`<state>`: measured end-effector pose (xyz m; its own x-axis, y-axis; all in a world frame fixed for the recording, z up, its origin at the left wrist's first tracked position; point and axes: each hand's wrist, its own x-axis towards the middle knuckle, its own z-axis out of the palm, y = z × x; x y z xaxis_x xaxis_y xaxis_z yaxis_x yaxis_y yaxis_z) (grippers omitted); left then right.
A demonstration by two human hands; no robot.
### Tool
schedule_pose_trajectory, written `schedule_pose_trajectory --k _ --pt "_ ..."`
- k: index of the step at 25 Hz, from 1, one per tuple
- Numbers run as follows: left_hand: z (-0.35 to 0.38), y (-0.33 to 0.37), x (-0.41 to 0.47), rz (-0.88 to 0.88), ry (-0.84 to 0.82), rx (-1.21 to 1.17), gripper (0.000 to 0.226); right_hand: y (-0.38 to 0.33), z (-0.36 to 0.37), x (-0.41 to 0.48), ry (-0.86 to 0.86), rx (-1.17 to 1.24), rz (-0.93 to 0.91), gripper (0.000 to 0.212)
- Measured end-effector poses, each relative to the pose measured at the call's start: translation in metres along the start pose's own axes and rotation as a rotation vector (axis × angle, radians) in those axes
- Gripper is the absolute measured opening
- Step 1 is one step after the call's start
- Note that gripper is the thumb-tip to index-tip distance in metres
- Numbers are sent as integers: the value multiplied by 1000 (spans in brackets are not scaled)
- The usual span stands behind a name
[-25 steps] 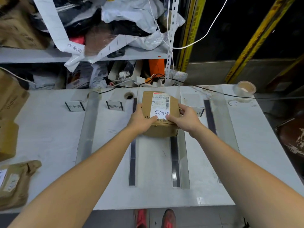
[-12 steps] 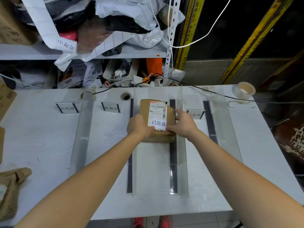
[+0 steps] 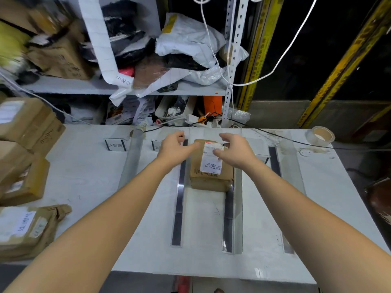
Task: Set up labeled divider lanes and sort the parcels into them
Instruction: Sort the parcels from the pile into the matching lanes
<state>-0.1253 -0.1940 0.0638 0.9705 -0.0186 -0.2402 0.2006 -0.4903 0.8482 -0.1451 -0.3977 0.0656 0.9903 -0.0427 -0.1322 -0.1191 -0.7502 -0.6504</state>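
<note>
On the white surface [image 3: 84,187], a brown parcel [image 3: 211,180] sits in the lane btwn the left divider [image 3: 179,199] and the right divider [image 3: 230,208], both clear plastic, w/ a person's bare hands spread over its far end. The left hand [image 3: 174,149] is slack, fingers parted, gripping nothing. The right hand [image 3: 234,152] is equally loose, thumb over the shipping label; whether either hand touches the carton can't be made out. The parcel's white sticker [image 3: 212,164] reads 已完成; the handwriting below it is too smeared to read. One lane sign [image 3: 115,145] reads 待处理; the next sign [image 3: 156,145] is mostly hidden behind the left hand. At left, stacked cartons [image 3: 27,127] are cut off by the frame edge, and a padded mailer [image 3: 27,229] carries a sideways, blurred sticker. A tape roll [image 3: 320,135] sits at the far right corner.
</note>
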Motion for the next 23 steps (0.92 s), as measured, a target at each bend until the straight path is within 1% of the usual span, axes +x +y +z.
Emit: schedule_pose_trajectory --k 2,5,8,10,13,17,19,21,23 --pt "-24 2 -12 33 41 70 78 -21 -2 -2 19 -43 -76 64" --pt "-71 1 -36 75 130 269 77 -63 1 -5 32 -147 -195 62" --pt "-124 -9 -61 70 208 452 75 -107 13 -13 1 -238 -292 60" --pt "-161 -22 -77 58 249 533 71 -139 25 -19 -13 -282 -327 63" --pt "-222 -54 -100 38 300 601 73 -190 58 -33 -39 -312 -378 67" --pt "-308 -109 -131 4 376 735 75 -272 121 -53 -60 -320 -456 64" --pt "-354 -132 -147 0 397 810 72 -314 156 -63 -66 -330 -480 62" --pt "-403 -153 -160 1 395 881 64 -354 193 -71 -84 -353 -485 64" --pt "-447 -170 -166 -2 394 888 57 -391 223 -76 -96 -367 -481 67"
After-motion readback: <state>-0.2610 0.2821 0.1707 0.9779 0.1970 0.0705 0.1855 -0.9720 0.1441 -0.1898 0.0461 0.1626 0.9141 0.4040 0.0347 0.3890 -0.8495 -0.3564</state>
